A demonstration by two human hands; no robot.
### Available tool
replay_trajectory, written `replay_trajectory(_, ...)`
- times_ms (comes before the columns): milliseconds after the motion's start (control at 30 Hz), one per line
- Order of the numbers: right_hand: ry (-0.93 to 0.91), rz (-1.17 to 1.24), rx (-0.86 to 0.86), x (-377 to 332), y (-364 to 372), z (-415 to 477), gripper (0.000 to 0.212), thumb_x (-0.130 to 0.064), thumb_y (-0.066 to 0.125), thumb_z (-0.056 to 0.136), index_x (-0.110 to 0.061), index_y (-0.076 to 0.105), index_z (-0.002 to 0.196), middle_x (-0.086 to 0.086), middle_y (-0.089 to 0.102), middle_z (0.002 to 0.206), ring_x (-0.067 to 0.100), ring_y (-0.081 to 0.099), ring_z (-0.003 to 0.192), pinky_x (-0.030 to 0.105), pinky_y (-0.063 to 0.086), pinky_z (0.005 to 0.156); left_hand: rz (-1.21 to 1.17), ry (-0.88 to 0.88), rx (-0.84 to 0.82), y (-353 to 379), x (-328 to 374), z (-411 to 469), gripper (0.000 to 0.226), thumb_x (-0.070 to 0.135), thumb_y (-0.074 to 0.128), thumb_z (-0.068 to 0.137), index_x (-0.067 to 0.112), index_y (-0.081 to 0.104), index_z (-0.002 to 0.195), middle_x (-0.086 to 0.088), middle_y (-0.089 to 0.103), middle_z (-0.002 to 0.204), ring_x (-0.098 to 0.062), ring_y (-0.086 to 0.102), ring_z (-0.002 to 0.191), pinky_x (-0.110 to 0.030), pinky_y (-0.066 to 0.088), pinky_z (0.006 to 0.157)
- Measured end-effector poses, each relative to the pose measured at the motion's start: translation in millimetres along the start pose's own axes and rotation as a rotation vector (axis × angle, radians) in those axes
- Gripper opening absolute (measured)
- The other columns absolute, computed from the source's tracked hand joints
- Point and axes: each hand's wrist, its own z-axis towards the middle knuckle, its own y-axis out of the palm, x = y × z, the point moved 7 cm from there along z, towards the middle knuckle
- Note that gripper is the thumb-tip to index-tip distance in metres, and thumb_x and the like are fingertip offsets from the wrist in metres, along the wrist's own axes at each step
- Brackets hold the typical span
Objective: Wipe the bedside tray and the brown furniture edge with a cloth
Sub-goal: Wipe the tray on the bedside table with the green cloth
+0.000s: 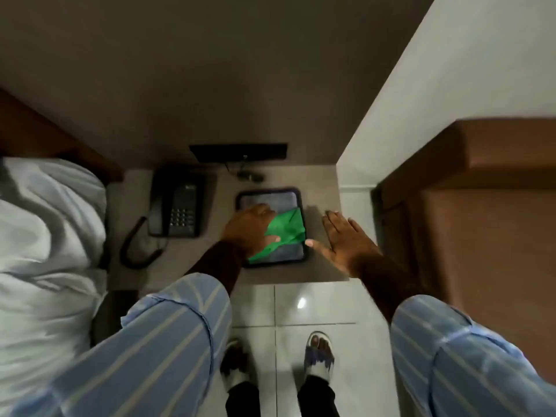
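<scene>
Your dark rectangular tray with rounded corners and a raised rim [303, 203] sits on the grey bedside tabletop [319, 263], to the right of the black corded desk telephone [177, 206] and just in front of a low black box against the wall [237, 152]. Its flat inner surface looks grey-blue and glossy, with the rim darker than the floor of it. The crumpled bright green cloth [287, 228] lies inside the tray, covering its middle and trailing down toward the near left corner.

Your left hand [248, 228] rests palm-down on the cloth, fingers curled over it and pressing it against the tray; whether the fingers pinch the fabric or only press it, you cannot tell. Your right hand [346, 239] lies flat on the tabletop just beside the tray's right edge, fingers stretched out and slightly spread, thumb tip reaching to the rim, holding nothing.

The brown wooden furniture [481, 182] stands at your right, its edge well apart from the cloth. A white pillow [45, 236] fills the left side.

The telephone carries a small mark above its keypad, too blurred to read; no other writing is legible.
</scene>
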Motion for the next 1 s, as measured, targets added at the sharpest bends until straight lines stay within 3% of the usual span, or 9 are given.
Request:
replay_trajectory(200,-0.020,0.053,-0.037,39.9,118.3,47.1,0.126,-0.092,-0.008,0.080,-0.004,0.024,0.164,0.018,0.025,0.173,0.032,0.024,0.161,0.046,0.024,0.133,0.073,-0.133,-0.094,125.2,-21.4,35.0,0.085,0.051,0.070,0.088,0.017,0.033,0.156,-0.013,0.037,0.161,-0.037,0.038,0.146,-0.053,0.039,0.116)
replay_trajectory(333,-0.037,0.048,-0.045,49.2,154.4,55.4,0.124,-0.091,-0.010,0.080,-0.005,0.016,0.166,0.014,0.006,0.177,0.028,0.006,0.165,0.047,0.011,0.133,0.210,-0.125,0.007,143.9,-28.2,44.6,0.065,0.044,0.072,0.087,0.018,0.053,0.143,-0.013,0.052,0.147,-0.038,0.054,0.129,-0.053,0.048,0.101)
replay_trajectory(433,-0.039,0.038,-0.050,52.6,165.2,53.5,0.126,-0.091,-0.016,0.079,-0.005,0.013,0.167,0.012,0.001,0.178,0.026,0.000,0.165,0.047,0.007,0.133,0.242,-0.111,0.058,141.4,-28.2,53.2,0.042,0.019,0.072,0.085,0.013,0.066,0.127,-0.016,0.066,0.127,-0.042,0.065,0.106,-0.050,0.057,0.080)
replay_trajectory(500,-0.040,0.066,-0.061,54.7,159.3,52.8,0.128,-0.092,-0.017,0.077,-0.006,0.015,0.167,0.012,0.005,0.178,0.026,0.003,0.165,0.049,0.011,0.135,0.217,-0.117,0.047,128.6,-22.8,56.9,0.041,0.007,0.067,0.085,0.010,0.064,0.126,-0.018,0.065,0.124,-0.045,0.064,0.104,-0.053,0.060,0.075)
replay_trajectory(567,-0.050,0.093,-0.047,53.6,142.2,49.5,0.125,-0.092,-0.011,0.079,-0.007,0.017,0.166,0.012,0.009,0.178,0.026,0.007,0.165,0.048,0.014,0.135,0.161,-0.142,0.047,110.0,-14.1,55.5,0.039,0.009,0.061,0.091,0.007,0.059,0.131,-0.020,0.060,0.128,-0.045,0.062,0.110,-0.056,0.059,0.080)
replay_trajectory(733,-0.070,0.074,-0.001,47.3,84.1,8.8,0.087,-0.067,0.023,0.104,-0.011,0.008,0.168,0.008,0.002,0.178,0.022,0.000,0.165,0.043,0.004,0.136,0.039,-0.209,0.137,60.6,26.4,22.5,0.037,0.017,0.054,0.101,0.004,0.053,0.135,-0.021,0.057,0.135,-0.040,0.060,0.117,-0.051,0.056,0.093)
replay_trajectory(867,-0.063,0.042,0.026,49.4,51.4,-45.1,0.093,-0.072,0.011,0.098,-0.010,0.004,0.168,0.007,-0.002,0.178,0.019,-0.005,0.165,0.044,0.002,0.136,-0.038,-0.232,0.135,35.1,74.2,-24.3,0.038,0.017,0.054,0.101,0.003,0.051,0.137,-0.020,0.056,0.135,-0.036,0.060,0.115,-0.043,0.052,0.097)
replay_trajectory(1000,-0.043,0.051,0.091,59.6,45.7,-102.4,0.101,-0.076,0.000,0.091,-0.012,0.004,0.168,0.006,-0.003,0.179,0.019,-0.006,0.165,0.044,0.001,0.136,-0.089,-0.261,0.146,25.5,122.1,-72.9,0.042,0.023,0.055,0.102,0.001,0.050,0.137,-0.022,0.056,0.136,-0.038,0.058,0.119,-0.045,0.049,0.101)
